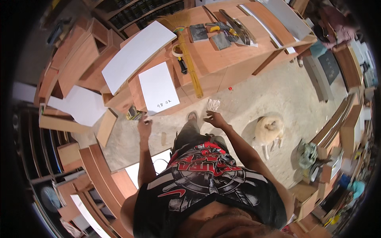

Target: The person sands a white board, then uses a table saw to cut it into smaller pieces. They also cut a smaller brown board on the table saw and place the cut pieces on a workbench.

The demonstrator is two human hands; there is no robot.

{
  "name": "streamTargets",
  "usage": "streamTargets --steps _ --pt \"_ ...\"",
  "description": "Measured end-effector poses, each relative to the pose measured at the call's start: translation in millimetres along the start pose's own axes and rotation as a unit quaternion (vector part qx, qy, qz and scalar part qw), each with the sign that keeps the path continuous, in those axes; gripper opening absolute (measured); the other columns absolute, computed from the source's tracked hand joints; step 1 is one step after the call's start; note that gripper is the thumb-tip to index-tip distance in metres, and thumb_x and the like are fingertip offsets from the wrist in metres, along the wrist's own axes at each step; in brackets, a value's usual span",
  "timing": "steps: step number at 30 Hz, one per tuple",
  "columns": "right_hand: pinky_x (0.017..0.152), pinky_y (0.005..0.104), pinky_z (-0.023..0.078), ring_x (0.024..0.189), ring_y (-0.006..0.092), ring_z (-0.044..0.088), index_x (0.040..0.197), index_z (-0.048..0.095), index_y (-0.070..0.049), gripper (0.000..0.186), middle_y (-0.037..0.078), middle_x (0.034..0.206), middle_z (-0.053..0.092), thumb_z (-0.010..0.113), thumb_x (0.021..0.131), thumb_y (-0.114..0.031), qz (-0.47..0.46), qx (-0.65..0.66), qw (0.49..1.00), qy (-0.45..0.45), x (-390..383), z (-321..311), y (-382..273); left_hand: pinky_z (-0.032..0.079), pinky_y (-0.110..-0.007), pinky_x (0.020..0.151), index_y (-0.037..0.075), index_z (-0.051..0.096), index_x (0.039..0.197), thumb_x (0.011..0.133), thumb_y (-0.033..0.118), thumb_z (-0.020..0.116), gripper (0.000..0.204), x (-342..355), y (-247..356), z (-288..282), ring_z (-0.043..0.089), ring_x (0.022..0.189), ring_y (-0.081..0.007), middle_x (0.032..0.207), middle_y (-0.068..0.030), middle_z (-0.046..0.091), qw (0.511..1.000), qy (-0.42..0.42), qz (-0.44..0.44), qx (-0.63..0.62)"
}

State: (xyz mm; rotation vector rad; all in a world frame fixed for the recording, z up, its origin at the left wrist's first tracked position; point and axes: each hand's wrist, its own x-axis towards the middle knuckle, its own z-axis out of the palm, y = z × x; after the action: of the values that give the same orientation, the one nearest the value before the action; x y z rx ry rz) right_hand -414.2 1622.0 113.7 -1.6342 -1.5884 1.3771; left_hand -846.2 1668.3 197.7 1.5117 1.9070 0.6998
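My left hand (145, 126) hangs low in front of the workbench, its fingers loosely bent and apart. Beside its fingertips shows a small yellow-and-black packet (133, 113); whether they touch it is hard to make out. My right hand (214, 119) is held out to the right of my foot, fingers spread and slightly curled, with nothing visible in it. Just beyond those fingers a crumpled pale paper or cloth (213, 104) appears on the floor. A white panel with handwriting (158, 88) lies at the near side of the wooden workbench (214, 61).
On the workbench are a straw broom (189, 65), a roll of tape (177, 50), a black-handled tool (182, 65) and a yellow-and-black power tool (222, 28). A light-coloured dog (269, 131) is on the floor at right. Another person (337, 25) is at far right. Boards are stacked on both sides.
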Motion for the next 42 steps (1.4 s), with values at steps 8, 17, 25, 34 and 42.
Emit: streamTargets --steps 8,17,25,34,42 --pt "0.085 0.0389 0.059 0.099 0.0316 0.075 0.136 0.057 0.006 0.066 0.026 0.12 0.07 0.078 0.09 -0.036 0.078 -0.029 0.982 0.171 3 -151 69 0.053 -0.029 0.083 0.001 0.061 0.136 0.1 0.006 0.061 0.036 86 198 30 0.063 0.097 -0.0134 0.113 -0.0076 0.07 0.971 0.102 0.095 -0.196" --pt "0.091 0.04 0.057 0.106 0.0328 0.072 0.133 0.061 0.005 0.062 0.023 0.121 0.071 0.072 0.094 -0.042 0.137 -0.005 0.937 0.321 24 -317 61 0.051 -0.03 0.095 -0.001 0.056 0.141 0.1 0.015 0.064 0.045 190 429 256 0.062 0.115 -0.0165 0.129 -0.0106 0.065 0.89 -0.357 0.192 -0.21" --pt "0.09 0.0418 0.056 0.104 0.0345 0.071 0.126 0.065 0.006 0.06 0.025 0.12 0.07 0.073 0.092 -0.043 0.007 -0.02 0.93 0.368 155 -494 43 0.048 -0.027 0.097 -0.005 0.054 0.139 0.097 0.025 0.069 0.053 192 532 404 0.062 0.114 -0.0162 0.124 -0.0145 0.067 0.859 -0.427 0.12 -0.258" --pt "0.096 0.0555 0.046 0.109 0.0513 0.054 0.134 0.051 0.01 0.068 0.036 0.115 0.058 0.075 0.088 -0.034 -0.061 -0.211 0.941 0.258 291 -594 75 0.036 -0.046 0.116 -0.006 0.03 0.154 0.089 0.062 0.065 0.1 228 561 528 0.046 0.138 -0.0451 0.15 -0.0359 0.042 0.985 -0.171 0.02 -0.023" --pt "0.104 0.0563 0.042 0.12 0.0521 0.045 0.144 0.037 0.016 0.084 0.038 0.131 0.044 0.076 0.082 -0.026 -0.045 -0.232 0.951 0.197 253 -581 55 0.044 -0.048 0.109 -0.014 0.045 0.139 0.089 0.044 0.072 0.082 219 558 537 0.054 0.127 -0.0476 0.133 -0.0347 0.057 0.996 -0.082 0.035 0.005"
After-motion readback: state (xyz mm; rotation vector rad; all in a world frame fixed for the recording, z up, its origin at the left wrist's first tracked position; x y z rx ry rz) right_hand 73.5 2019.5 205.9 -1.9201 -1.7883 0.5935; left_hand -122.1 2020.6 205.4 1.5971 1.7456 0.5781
